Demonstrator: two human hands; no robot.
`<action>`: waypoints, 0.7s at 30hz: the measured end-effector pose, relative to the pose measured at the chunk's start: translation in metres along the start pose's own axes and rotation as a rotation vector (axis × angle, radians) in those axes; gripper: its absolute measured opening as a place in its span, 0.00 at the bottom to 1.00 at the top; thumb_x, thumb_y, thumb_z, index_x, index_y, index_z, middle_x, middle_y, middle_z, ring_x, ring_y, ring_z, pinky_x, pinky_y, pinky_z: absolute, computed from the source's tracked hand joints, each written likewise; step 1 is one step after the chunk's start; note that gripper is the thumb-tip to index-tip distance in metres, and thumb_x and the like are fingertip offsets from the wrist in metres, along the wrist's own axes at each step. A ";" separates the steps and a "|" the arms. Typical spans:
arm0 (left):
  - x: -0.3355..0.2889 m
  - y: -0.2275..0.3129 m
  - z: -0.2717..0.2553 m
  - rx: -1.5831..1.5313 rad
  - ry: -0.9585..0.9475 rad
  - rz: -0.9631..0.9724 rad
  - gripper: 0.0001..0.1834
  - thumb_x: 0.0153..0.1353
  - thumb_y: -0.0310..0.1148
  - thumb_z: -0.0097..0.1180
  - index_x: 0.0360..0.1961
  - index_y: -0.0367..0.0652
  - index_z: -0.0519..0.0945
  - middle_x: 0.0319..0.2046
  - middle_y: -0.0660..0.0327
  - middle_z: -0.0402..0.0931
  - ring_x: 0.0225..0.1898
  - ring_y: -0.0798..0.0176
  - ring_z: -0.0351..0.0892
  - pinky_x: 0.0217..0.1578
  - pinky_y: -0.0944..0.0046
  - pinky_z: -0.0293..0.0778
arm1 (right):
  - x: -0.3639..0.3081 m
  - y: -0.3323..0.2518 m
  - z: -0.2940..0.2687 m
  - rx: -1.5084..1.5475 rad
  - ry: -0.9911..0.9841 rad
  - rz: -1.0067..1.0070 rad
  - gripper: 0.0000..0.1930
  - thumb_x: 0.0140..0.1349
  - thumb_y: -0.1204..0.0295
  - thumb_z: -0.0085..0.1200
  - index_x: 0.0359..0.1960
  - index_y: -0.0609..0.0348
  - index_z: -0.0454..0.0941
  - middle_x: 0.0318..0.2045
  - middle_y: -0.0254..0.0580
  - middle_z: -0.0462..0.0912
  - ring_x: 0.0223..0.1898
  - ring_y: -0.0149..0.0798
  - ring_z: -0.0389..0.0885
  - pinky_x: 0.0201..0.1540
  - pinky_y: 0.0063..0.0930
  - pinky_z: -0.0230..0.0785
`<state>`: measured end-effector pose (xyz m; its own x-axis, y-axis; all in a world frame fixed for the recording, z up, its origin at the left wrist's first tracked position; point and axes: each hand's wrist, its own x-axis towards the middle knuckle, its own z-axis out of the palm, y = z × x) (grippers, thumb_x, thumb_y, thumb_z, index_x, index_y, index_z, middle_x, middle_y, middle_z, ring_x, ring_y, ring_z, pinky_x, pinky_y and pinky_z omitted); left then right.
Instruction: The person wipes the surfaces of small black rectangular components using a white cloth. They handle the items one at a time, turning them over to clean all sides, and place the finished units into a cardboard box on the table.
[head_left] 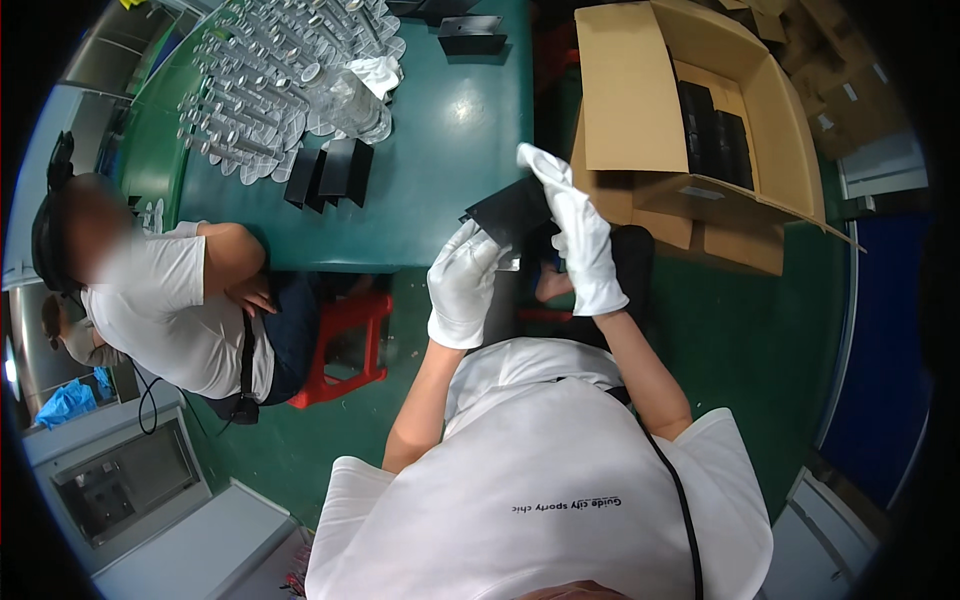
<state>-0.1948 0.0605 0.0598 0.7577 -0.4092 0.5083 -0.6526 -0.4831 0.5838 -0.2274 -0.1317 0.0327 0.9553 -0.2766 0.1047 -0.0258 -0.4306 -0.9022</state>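
Observation:
A small black box [510, 211] is held tilted in front of me, just off the table's near right corner. My left hand [462, 285], in a white glove, is closed around its lower left side. Beside the box's right edge is my right hand [582, 235], also gloved in white, with its fingers stretched out up and to the left past the box. Whether its palm touches the box, I cannot tell. Two similar black boxes [346, 172] stand on the green table [440, 190] to the left.
Many metal posts with clear round discs [250, 100] crowd the table's far left, near a clear plastic bottle [350, 105]. More black pieces [472, 36] lie at the far edge. An open carton [630, 90] with black boxes stands right. A person [190, 310] sits left on a red stool [350, 350].

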 end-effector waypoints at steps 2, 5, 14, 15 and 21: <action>-0.007 -0.006 0.007 -0.070 0.042 -0.057 0.13 0.51 0.13 0.58 0.38 0.36 0.84 0.35 0.54 0.85 0.42 0.49 0.86 0.55 0.56 0.78 | 0.015 -0.026 0.017 -0.020 0.190 -0.282 0.22 0.66 0.74 0.59 0.62 0.55 0.76 0.60 0.46 0.79 0.62 0.45 0.78 0.60 0.32 0.72; -0.027 -0.016 0.024 -0.271 0.115 -0.260 0.14 0.54 0.11 0.57 0.41 0.34 0.84 0.40 0.52 0.85 0.50 0.49 0.85 0.51 0.59 0.80 | 0.015 -0.025 0.036 -0.639 0.151 -0.473 0.21 0.66 0.67 0.59 0.61 0.53 0.77 0.65 0.49 0.74 0.67 0.57 0.71 0.68 0.49 0.65; -0.059 -0.041 0.031 0.405 0.158 0.115 0.21 0.67 0.27 0.54 0.60 0.30 0.73 0.51 0.45 0.81 0.49 0.52 0.82 0.52 0.58 0.77 | -0.039 -0.066 0.070 0.109 -0.315 -0.495 0.19 0.70 0.69 0.49 0.61 0.56 0.75 0.61 0.47 0.77 0.64 0.50 0.73 0.68 0.45 0.61; -0.067 -0.048 0.037 -0.070 0.181 -0.064 0.22 0.69 0.29 0.53 0.62 0.31 0.72 0.51 0.47 0.81 0.49 0.53 0.83 0.53 0.59 0.77 | -0.039 -0.067 0.064 0.165 -0.381 -0.481 0.17 0.70 0.70 0.49 0.58 0.56 0.77 0.55 0.48 0.81 0.58 0.50 0.78 0.63 0.41 0.68; -0.029 -0.045 0.024 -0.634 0.450 -0.677 0.24 0.71 0.42 0.57 0.53 0.29 0.78 0.40 0.60 0.83 0.42 0.70 0.78 0.47 0.69 0.74 | -0.008 -0.038 0.016 0.084 -0.141 -0.041 0.18 0.55 0.76 0.57 0.49 0.63 0.76 0.40 0.59 0.80 0.46 0.59 0.80 0.50 0.46 0.74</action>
<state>-0.1869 0.0756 0.0039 0.9803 0.1873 0.0624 -0.0721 0.0457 0.9963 -0.2298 -0.0996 0.0594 0.9871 -0.1344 0.0874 0.0329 -0.3638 -0.9309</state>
